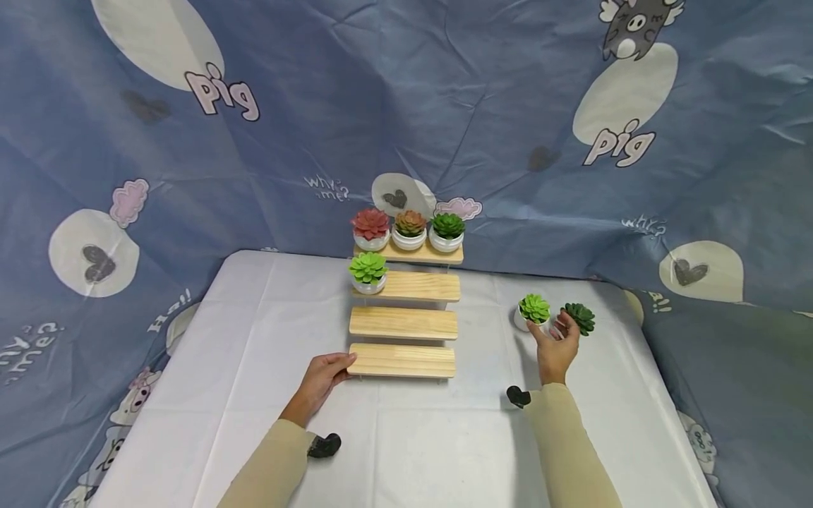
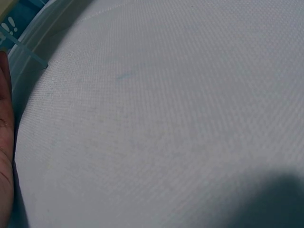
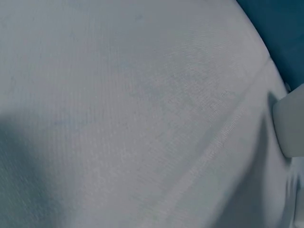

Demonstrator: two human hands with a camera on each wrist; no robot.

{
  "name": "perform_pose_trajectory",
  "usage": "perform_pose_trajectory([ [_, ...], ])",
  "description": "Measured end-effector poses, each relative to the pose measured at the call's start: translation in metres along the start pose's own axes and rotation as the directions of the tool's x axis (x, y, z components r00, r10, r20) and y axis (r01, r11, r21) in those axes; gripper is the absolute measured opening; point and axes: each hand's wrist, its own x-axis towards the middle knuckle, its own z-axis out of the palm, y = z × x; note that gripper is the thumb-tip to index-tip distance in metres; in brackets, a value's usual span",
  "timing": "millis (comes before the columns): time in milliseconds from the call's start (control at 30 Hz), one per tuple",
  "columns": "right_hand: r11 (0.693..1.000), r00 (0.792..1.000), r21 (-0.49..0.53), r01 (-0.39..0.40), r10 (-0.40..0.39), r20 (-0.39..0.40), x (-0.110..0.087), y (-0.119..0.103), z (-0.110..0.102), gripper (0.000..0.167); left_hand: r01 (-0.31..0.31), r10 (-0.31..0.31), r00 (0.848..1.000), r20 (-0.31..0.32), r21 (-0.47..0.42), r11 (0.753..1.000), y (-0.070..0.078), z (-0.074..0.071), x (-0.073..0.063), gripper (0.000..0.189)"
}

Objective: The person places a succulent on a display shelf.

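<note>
My left hand (image 1: 320, 375) grips the left end of the lowest step on a four-step wooden stand (image 1: 403, 360), thumb on top. In the left wrist view only a strip of that hand (image 2: 5, 147) shows at the edge. My right hand (image 1: 557, 347) is at two small white-potted succulents on the right of the table. Its thumb is close by the light green succulent (image 1: 534, 308), its bent fingers overlap the dark green succulent (image 1: 580, 319), and a space shows between them. In the right wrist view, a white pot (image 3: 290, 123) stands on the cloth at the right edge.
On the stand's top step sit a red succulent (image 1: 370, 224), a brown-orange one (image 1: 410, 223) and a green one (image 1: 448, 226). Another light green one (image 1: 368, 268) is on the second step's left end. Blue printed cloth (image 1: 406, 127) hangs around the white table (image 1: 267, 310).
</note>
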Motion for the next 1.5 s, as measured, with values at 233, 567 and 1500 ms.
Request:
perform_pose_trajectory([
  [233,1.0,0.997,-0.011,0.017,-0.016,0.072,0.002,0.001,0.002,0.076,0.002,-0.002,1.0,-0.001,0.009,1.0,0.001,0.002,-0.002,0.022],
  [567,0.996,0.983,-0.042,-0.073,0.079,0.168,0.011,-0.002,0.009,0.084,-0.016,0.016,1.0,0.012,0.009,1.0,0.0,0.003,0.0,0.027],
  [1500,0.997,0.922,-0.06,-0.038,0.059,0.382,-0.007,-0.043,0.011,0.08,-0.009,0.01,1.0,-0.016,0.025,1.0,0.0,0.002,0.0,0.032],
])
